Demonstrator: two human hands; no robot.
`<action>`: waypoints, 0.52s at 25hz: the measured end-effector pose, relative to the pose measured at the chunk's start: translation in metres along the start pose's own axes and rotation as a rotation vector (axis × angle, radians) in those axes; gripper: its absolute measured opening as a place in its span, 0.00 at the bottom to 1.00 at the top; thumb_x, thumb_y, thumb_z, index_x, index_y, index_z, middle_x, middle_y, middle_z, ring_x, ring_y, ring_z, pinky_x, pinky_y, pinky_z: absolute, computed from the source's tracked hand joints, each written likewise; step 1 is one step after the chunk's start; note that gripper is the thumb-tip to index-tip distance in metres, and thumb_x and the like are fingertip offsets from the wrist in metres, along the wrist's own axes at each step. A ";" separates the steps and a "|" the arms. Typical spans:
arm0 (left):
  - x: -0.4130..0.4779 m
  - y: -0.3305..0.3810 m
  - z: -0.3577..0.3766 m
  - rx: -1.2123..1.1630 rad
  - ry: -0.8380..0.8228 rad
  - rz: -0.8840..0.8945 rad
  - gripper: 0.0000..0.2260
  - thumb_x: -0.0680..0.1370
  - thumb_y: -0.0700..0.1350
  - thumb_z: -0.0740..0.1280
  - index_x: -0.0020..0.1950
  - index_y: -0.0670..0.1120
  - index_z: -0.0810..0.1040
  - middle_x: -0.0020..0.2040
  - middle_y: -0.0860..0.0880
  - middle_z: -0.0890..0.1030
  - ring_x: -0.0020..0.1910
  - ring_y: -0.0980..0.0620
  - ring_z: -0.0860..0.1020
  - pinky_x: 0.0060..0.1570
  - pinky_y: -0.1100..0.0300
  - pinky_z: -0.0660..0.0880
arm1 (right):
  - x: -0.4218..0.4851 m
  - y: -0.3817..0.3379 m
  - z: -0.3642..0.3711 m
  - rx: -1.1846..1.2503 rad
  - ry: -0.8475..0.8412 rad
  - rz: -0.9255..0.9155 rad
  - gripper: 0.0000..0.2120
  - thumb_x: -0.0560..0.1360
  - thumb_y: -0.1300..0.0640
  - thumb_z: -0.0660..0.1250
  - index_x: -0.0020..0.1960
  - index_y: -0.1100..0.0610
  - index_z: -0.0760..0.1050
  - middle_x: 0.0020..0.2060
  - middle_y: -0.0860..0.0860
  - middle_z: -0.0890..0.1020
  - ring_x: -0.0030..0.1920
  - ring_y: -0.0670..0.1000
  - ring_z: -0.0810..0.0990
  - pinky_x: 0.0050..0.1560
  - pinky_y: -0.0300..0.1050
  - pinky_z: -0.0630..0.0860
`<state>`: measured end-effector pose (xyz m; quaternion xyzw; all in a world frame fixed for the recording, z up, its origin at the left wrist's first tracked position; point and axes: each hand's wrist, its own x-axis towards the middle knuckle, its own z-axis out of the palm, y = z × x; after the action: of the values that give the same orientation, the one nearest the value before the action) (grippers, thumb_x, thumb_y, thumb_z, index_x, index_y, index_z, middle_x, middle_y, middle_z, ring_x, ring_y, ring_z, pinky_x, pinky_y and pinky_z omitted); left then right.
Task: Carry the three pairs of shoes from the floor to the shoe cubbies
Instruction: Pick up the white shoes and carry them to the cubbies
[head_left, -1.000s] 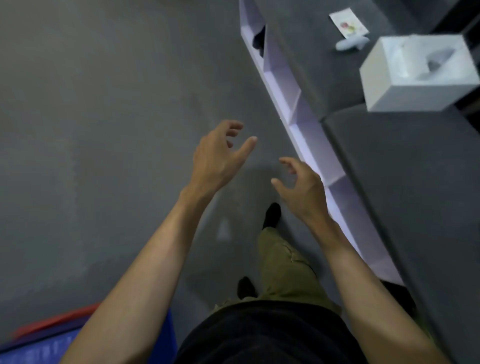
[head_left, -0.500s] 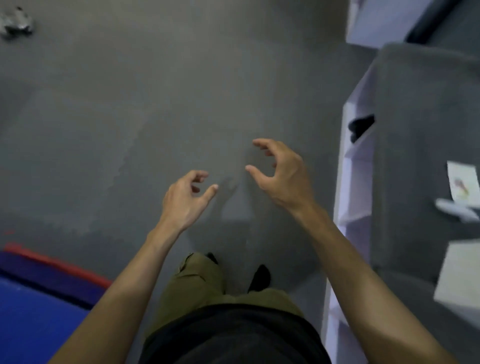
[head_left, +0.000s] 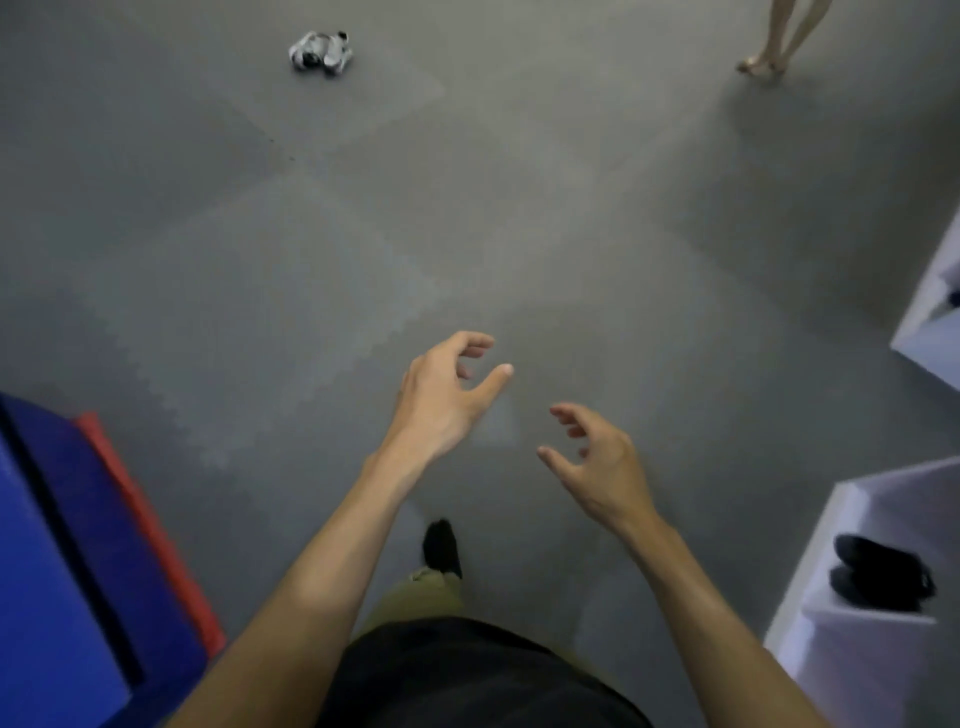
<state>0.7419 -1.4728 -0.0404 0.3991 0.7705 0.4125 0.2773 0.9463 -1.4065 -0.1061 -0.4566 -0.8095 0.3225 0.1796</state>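
Observation:
A pair of white and grey sneakers (head_left: 320, 53) lies on the grey floor far ahead, at the upper left. A pair of black shoes (head_left: 880, 572) sits inside a white shoe cubby (head_left: 810, 654) at the lower right. My left hand (head_left: 447, 397) and my right hand (head_left: 597, 462) hang in front of me over bare floor, fingers curled and apart, holding nothing. Both hands are far from the sneakers.
A blue and red mat or block (head_left: 78, 561) stands at the lower left. A second white cubby unit (head_left: 930, 332) is at the right edge. Another person's bare legs (head_left: 784, 36) stand at the upper right. My own black shoe (head_left: 441, 545) is below my hands.
The view has swung away from the cubbies toward the open floor. The sneakers now lie ahead instead of at the far left corner. Both hands stay open and empty.

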 end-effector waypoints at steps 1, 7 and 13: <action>0.034 0.013 -0.011 -0.013 0.018 0.038 0.17 0.73 0.60 0.72 0.59 0.56 0.81 0.55 0.56 0.84 0.48 0.53 0.82 0.53 0.49 0.80 | 0.030 -0.001 0.005 0.006 -0.012 0.007 0.24 0.70 0.52 0.78 0.64 0.52 0.78 0.56 0.49 0.83 0.51 0.49 0.82 0.52 0.55 0.80; 0.208 0.037 -0.031 0.003 0.029 0.083 0.17 0.70 0.63 0.69 0.56 0.60 0.80 0.53 0.60 0.83 0.45 0.56 0.82 0.51 0.50 0.81 | 0.208 -0.020 0.003 0.102 0.004 0.004 0.24 0.72 0.51 0.77 0.65 0.52 0.77 0.56 0.49 0.83 0.52 0.49 0.81 0.54 0.54 0.79; 0.375 -0.008 0.005 0.091 -0.036 -0.109 0.15 0.75 0.53 0.74 0.60 0.51 0.81 0.53 0.52 0.85 0.45 0.49 0.83 0.53 0.49 0.81 | 0.410 -0.044 -0.027 0.260 0.099 -0.186 0.24 0.71 0.51 0.77 0.65 0.50 0.77 0.58 0.44 0.82 0.54 0.44 0.80 0.50 0.43 0.79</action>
<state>0.5446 -1.1569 -0.0863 0.3761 0.8040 0.3539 0.2948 0.7220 -1.0626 -0.0572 -0.3680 -0.7898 0.3835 0.3061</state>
